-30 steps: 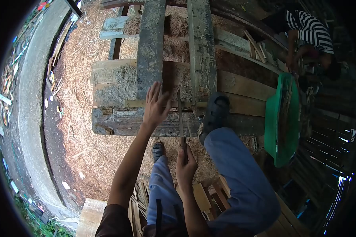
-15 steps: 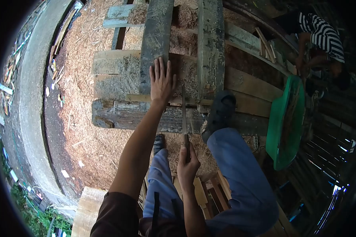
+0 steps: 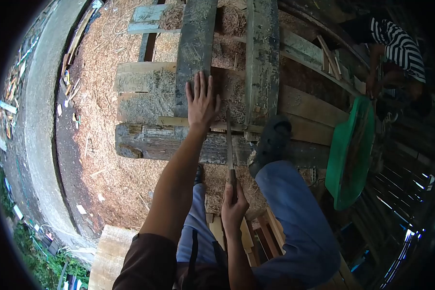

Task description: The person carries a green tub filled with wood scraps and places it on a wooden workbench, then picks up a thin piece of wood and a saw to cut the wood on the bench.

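My left hand (image 3: pixel 202 104) lies flat with fingers stretched out, pressed on a dark weathered plank (image 3: pixel 194 43) and over a thin wooden strip (image 3: pixel 171 121). In my right hand (image 3: pixel 234 205) is the handle of a handsaw with a long narrow blade (image 3: pixel 229 145), its tip pointing away from me. The blade crosses the strip just right of my left hand, above a thick worn beam (image 3: pixel 166 144). I cannot make out a cut line. My shod foot (image 3: pixel 273 140) rests on the beam and planks, right of the blade.
A green plastic tub (image 3: pixel 340 162) stands at the right. Behind it, a person in a striped shirt (image 3: pixel 396 46) bends over. Wood shavings (image 3: pixel 101 150) cover the ground, and a concrete ledge (image 3: pixel 38 121) runs along the left. Wooden boards (image 3: pixel 113 246) lie near my legs.
My right hand has drawn the handsaw slightly toward my body. The left hand stays flat in place, while the whole view has shifted a little.
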Demonstrator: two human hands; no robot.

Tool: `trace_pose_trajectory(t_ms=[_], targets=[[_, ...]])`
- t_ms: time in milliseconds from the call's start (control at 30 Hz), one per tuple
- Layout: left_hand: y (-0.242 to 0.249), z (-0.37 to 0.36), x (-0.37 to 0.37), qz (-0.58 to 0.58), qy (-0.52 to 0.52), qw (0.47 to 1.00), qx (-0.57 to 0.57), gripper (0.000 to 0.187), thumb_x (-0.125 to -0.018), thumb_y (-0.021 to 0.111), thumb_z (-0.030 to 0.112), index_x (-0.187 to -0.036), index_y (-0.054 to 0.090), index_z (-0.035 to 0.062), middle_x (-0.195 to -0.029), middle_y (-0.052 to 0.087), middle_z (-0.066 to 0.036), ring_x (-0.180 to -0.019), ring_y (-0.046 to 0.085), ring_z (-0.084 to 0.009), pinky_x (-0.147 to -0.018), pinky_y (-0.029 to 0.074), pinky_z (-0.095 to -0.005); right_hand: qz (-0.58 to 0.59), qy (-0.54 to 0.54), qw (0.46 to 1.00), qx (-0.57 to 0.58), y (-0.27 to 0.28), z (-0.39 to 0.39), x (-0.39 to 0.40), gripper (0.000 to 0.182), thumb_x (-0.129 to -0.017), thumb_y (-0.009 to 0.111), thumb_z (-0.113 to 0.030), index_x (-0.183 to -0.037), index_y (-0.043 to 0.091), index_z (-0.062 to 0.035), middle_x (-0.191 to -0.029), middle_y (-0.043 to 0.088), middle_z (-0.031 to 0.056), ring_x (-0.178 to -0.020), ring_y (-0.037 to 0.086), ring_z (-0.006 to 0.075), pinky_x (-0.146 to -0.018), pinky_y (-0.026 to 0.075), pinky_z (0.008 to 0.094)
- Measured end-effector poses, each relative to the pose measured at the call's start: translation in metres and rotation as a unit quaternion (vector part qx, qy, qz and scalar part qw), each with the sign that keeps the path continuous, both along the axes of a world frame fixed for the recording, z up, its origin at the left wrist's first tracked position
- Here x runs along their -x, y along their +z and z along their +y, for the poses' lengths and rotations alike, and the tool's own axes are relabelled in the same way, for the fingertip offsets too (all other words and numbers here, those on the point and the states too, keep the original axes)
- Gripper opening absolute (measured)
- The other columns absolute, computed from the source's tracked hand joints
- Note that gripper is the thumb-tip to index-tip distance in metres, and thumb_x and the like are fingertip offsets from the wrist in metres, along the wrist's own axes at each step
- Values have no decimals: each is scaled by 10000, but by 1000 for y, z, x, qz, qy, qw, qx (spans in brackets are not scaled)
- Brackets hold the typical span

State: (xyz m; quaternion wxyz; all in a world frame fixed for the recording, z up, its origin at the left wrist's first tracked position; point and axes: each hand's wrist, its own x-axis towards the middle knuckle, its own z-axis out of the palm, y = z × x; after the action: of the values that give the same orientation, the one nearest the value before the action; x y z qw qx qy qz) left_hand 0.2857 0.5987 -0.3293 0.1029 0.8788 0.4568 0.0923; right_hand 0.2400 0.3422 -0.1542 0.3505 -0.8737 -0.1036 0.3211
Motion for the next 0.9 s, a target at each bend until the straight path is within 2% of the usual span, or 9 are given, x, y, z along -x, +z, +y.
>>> trace_pose_trajectory(t_ms=[100, 200, 300, 433, 500, 600, 733, 833, 900], targets=[[1, 1, 0, -15, 0, 1000, 4, 735, -1031, 478, 408, -1645, 279, 57, -1723, 201, -207, -1622, 131, -322, -1308, 68, -556, -20, 6, 999, -29, 1, 10, -3, 371, -1096, 561, -229, -1382, 632, -3, -1027, 757, 212, -954, 765, 317, -773, 564, 388], [3, 1, 1, -15, -3, 1000, 10, 745, -1027, 485, 417, -1646, 281, 57, -1726, 197, -204, -1622, 132, -316, -1307, 65, -559, 39, 8, 999, 26, -10, 18, -10, 375, -1099, 553, -217, -1407, 619, -14, -1078, 760, 208, -972, 767, 294, -788, 570, 390], [4, 2, 0, -10, 1, 1000, 16, 752, -1021, 491, 424, -1645, 285, 57, -1728, 195, -202, -1623, 132, -312, -1306, 66, -560, 16, -16, 1000, -13, -5, 8, 2, 376, -1096, 558, -205, -1419, 613, -20, -1096, 764, 209, -988, 768, 282, -801, 577, 387], [4, 1, 0, -23, -2, 1000, 16, 757, -1018, 496, 429, -1643, 291, 55, -1727, 196, -203, -1623, 131, -312, -1306, 65, -559, 28, -28, 999, -2, -6, 13, -3, 381, -1092, 567, -207, -1415, 613, -11, -1104, 764, 219, -1014, 767, 282, -808, 582, 385], [7, 2, 0, -12, -4, 1000, 17, 758, -1018, 498, 434, -1641, 295, 52, -1726, 200, -204, -1623, 132, -313, -1305, 63, -559, 6, 13, 1000, 28, -12, 24, -8, 393, -1090, 570, -221, -1408, 612, 7, -1093, 761, 235, -1012, 768, 311, -801, 585, 385], [7, 3, 0, -16, 0, 1000, 23, 759, -1018, 499, 442, -1641, 297, 57, -1726, 202, -204, -1623, 132, -314, -1306, 61, -558, 13, -19, 1000, -13, -14, 2, 7, 404, -1092, 565, -241, -1414, 609, -1, -1066, 756, 243, -972, 768, 349, -775, 583, 400], [4, 1, -1, -20, -3, 1000, 15, 758, -1019, 498, 446, -1642, 299, 64, -1726, 201, -204, -1623, 129, -317, -1306, 59, -558, -15, -1, 1000, 12, -10, 7, 6, 407, -1095, 561, -241, -1424, 602, -5, -1058, 754, 247, -947, 770, 357, -760, 582, 403], [6, 2, 2, -12, -1, 1000, 20, 760, -1018, 499, 450, -1643, 296, 68, -1727, 200, -202, -1623, 129, -316, -1307, 57, -554, 15, 17, 999, 36, -8, 28, -6, 404, -1098, 555, -230, -1428, 599, -1, -1083, 754, 246, -975, 771, 336, -769, 583, 403], [7, 3, 0, 2, 0, 1000, 23, 759, -1017, 499, 453, -1641, 302, 67, -1727, 201, -201, -1624, 129, -315, -1308, 57, -553, -2, 8, 999, -36, -3, 21, 0, 401, -1101, 549, -226, -1419, 598, 13, -1110, 750, 252, -1020, 757, 361, -780, 585, 406]])
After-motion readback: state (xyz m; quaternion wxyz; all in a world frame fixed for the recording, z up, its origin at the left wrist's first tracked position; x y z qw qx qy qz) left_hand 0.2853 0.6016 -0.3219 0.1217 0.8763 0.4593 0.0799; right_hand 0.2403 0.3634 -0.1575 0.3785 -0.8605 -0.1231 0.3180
